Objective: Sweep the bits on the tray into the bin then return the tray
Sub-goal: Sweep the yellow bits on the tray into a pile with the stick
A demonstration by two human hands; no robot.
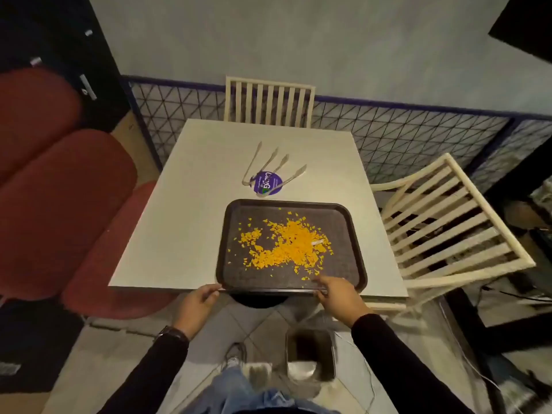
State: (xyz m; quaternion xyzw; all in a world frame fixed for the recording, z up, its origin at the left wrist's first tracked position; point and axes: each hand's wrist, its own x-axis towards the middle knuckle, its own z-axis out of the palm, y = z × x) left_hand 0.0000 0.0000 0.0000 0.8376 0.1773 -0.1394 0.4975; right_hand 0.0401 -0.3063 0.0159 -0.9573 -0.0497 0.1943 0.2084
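A dark brown tray (236, 216) lies at the near edge of the white table (185, 204), strewn with several orange bits (291, 243) heaped mostly right of its middle. My left hand (197, 303) grips the tray's near left corner. My right hand (337, 294) rests on the near rim toward the right, index finger reaching over the tray floor. A small square bin (310, 354) stands on the tiled floor below my right arm, dark inside with something pale at its bottom.
Two pairs of pale tongs (268, 165) and a purple round lid (267, 183) lie beyond the tray. Cream slatted chairs stand at the far side (268, 103) and right (442, 216). Red cushioned seats (65, 204) fill the left. My shoe (234, 358) is beside the bin.
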